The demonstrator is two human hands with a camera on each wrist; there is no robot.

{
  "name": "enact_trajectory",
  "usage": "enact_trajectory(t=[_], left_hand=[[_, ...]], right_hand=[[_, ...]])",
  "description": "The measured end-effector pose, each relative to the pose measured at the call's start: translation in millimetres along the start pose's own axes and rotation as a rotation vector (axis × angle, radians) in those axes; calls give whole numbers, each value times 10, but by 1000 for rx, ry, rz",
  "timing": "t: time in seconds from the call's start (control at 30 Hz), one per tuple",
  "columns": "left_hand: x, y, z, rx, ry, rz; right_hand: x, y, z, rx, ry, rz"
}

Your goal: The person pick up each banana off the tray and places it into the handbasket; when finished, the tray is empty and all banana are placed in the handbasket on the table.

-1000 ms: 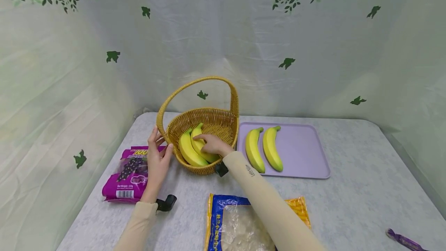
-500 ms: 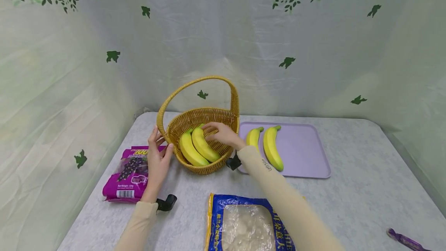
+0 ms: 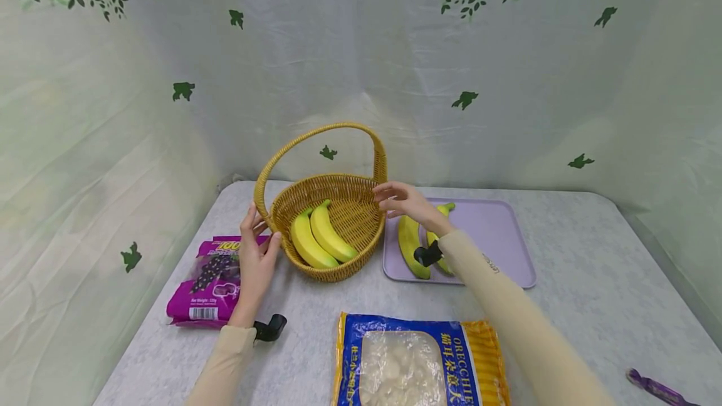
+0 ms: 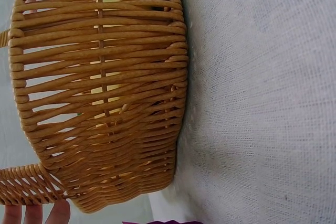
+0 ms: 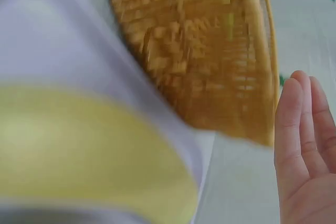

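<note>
Nearest the person, a blue and yellow plastic bag of pale dried pieces (image 3: 414, 362) is lying on the grey speckled table (image 3: 575, 324), and a purple grape-print snack packet (image 3: 209, 281) is resting to its left.

Just past that packet, the left hand (image 3: 255, 262) is steadying the woven yellow wicker basket with its arched handle (image 3: 329, 205): the thumb is pressing the near wall and the fingers are reaching round the rim by the handle's foot, as the left wrist view also suggests, so the basket is being kept from sliding.

Inside it, two yellow bananas with green tips (image 3: 318, 240) are lying side by side. A second ago the right hand was resting on one of them; now the right hand (image 3: 407, 200) is lifting away, having crossed the basket's right rim, and is hovering over the flat lilac plastic tray (image 3: 496, 237). Its fingers are relaxed and spread, holding nothing.

Directly beneath it, two more yellow bananas (image 3: 412, 243) are waiting on the tray, partly hidden by the wrist. Judging by this, the second banana is placed, and the hand is going back for a third.
</note>
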State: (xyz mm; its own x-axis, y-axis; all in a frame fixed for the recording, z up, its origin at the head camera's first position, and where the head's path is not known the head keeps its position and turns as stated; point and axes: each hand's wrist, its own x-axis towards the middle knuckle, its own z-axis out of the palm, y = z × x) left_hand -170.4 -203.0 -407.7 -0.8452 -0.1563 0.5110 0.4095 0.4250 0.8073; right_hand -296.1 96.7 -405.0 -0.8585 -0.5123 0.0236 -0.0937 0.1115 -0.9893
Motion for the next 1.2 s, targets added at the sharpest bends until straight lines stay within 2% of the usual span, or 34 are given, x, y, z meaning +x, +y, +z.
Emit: enact_trajectory(t=[0.13,0.37,0.63,0.83,1.03,1.2], left_hand=[[0,-11,1,-4,-3,4],[1,-35,3,-17,-1,21],[-3,-24,-1,-16,-3,19],[0,-16,-4,3,-4,5],[0,-11,-6,3,-5,-3],[6,1,-1,-2,-3,2]], right_hand=[[-136,68,-255,27,40,-1],[-384,192,-643,-5,144,39],[-621,354,-894,-71,193,122],[-733,449,-935,-152,162,170],[-785,504,-936,-302,69,235],[-783,520,-888,-367,-12,258]])
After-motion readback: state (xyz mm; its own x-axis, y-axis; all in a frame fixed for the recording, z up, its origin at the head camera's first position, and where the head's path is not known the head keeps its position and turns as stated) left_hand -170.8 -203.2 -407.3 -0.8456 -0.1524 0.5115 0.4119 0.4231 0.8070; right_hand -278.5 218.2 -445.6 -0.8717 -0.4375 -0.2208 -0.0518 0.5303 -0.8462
